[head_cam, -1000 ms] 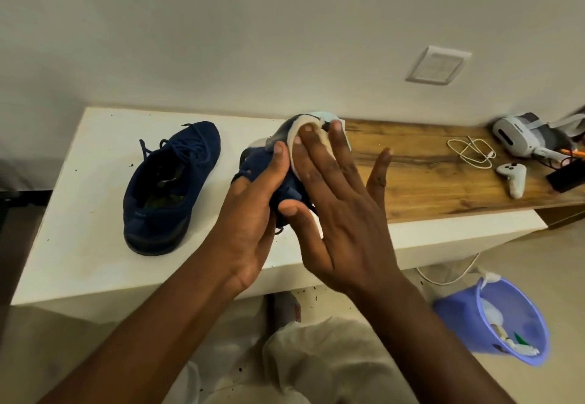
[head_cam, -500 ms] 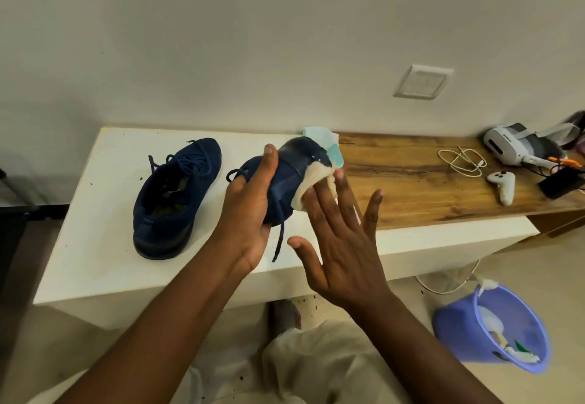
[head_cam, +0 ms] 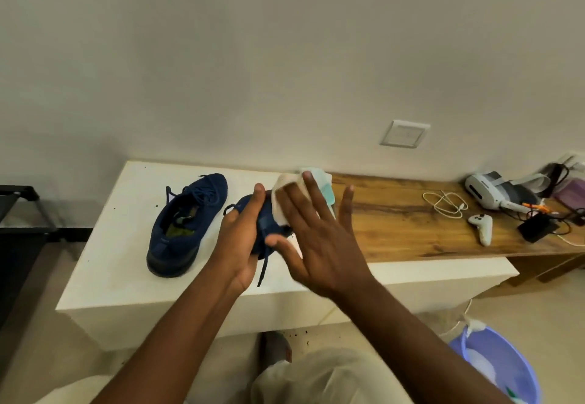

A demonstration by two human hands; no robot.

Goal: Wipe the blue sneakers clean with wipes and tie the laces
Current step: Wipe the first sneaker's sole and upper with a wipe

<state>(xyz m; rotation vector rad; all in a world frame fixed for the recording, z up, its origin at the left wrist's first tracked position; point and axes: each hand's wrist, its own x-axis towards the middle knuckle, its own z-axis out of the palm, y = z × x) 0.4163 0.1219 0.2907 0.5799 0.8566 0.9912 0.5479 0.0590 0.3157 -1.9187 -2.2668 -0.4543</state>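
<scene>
One blue sneaker point(head_cam: 185, 226) stands on the white table point(head_cam: 120, 245) at the left, its laces loose. My left hand point(head_cam: 240, 239) grips the second blue sneaker point(head_cam: 269, 223) above the table, thumb up along its side, and a lace end dangles below. My right hand point(head_cam: 316, 235) lies flat with straight fingers and presses a white wipe point(head_cam: 281, 201) against that sneaker. Most of the held sneaker is hidden by both hands.
A teal wipe packet point(head_cam: 326, 188) lies behind the held sneaker. On the wooden top point(head_cam: 395, 229) at the right lie a white cable point(head_cam: 446, 202), a white controller point(head_cam: 482, 227), a headset point(head_cam: 493, 193) and a black box point(head_cam: 538, 229). A blue bin point(head_cam: 497, 368) stands on the floor.
My right hand slid the wipe down the sneaker and back up toward its far end. The left hand kept its grip. The camera tilted upward.
</scene>
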